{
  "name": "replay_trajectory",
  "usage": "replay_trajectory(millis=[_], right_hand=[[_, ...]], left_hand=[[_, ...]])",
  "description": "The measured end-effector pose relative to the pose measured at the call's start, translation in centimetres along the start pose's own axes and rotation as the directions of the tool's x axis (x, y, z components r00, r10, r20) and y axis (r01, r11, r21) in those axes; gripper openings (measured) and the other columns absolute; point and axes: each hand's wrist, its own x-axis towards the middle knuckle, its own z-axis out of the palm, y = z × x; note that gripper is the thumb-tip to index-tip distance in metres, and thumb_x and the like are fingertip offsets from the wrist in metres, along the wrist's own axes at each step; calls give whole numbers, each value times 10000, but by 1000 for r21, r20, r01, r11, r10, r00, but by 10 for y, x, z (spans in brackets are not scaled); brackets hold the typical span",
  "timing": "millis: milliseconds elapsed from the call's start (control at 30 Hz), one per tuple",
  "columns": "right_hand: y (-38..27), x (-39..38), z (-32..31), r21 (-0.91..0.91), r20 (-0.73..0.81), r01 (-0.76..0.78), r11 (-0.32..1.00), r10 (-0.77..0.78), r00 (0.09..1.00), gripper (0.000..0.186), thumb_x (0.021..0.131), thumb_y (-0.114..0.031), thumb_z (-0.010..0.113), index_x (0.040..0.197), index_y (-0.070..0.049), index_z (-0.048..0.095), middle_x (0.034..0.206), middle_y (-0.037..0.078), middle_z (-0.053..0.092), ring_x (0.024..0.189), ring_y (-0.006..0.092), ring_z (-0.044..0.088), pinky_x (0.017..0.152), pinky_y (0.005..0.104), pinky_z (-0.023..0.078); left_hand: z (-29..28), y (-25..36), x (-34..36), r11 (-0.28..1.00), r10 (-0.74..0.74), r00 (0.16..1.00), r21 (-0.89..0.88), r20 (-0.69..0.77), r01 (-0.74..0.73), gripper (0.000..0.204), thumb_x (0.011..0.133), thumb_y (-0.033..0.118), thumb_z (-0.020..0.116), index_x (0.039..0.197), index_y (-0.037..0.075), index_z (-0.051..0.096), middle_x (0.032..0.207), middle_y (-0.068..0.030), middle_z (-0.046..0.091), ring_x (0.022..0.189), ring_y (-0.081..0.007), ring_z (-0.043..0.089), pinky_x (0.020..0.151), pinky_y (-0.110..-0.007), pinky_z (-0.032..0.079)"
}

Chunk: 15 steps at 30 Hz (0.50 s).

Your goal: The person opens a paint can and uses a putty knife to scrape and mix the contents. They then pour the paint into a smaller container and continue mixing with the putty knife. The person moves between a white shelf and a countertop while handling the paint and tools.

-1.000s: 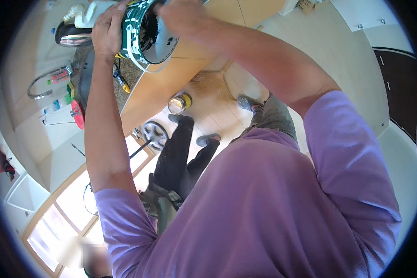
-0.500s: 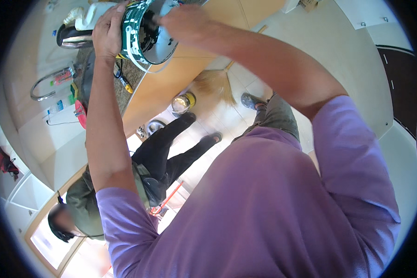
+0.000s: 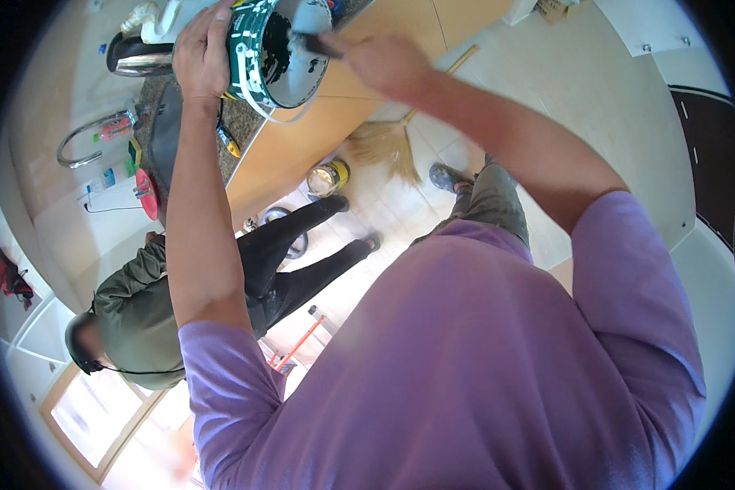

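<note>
The left hand (image 3: 202, 61), half-curled, grips the green bucket (image 3: 304, 75) over the speckled counter (image 3: 243, 124); the right hand (image 3: 384, 64) closes round a dark tool (image 3: 317, 45) at its mouth. Below the bucket, a broom (image 3: 390, 143) and yellow can (image 3: 327, 178) occupy the tiled floor (image 3: 396, 204).

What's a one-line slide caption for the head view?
Left hand against a green bucket, right hand holding a dark tool at its open mouth.

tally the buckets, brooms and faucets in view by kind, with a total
Buckets: 2 (green bucket, yellow bucket)
Broom: 1
Faucet: 1
Total: 4
</note>
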Motion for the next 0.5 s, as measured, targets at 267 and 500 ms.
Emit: replay_trajectory(millis=[267, 500], right_hand=[[1, 10, -2, -46, 95, 37, 998, -32, 995, 474, 964, -140, 532, 1427, -228, 584, 916, 184, 739, 861, 366, 743, 754, 511, 603], [-11, 19, -3, -114, 67, 63, 992, -55, 996, 487, 978, -210, 574, 1463, -232, 523, 841, 172, 728, 780, 367, 734, 680, 506, 588]], left_hand=[[1, -1, 1, 999, -53, 999, -6, -5, 53, 466, 1071, 407, 421, 1284, 130, 730, 1326, -133, 694, 1288, -313, 592, 1142, -373, 389], [-1, -16, -6, 999, 46, 999, 16, -26, -45, 461, 1073, 401, 420, 1293, 132, 722, 1312, -119, 700, 1283, -309, 593, 1131, -390, 396]])
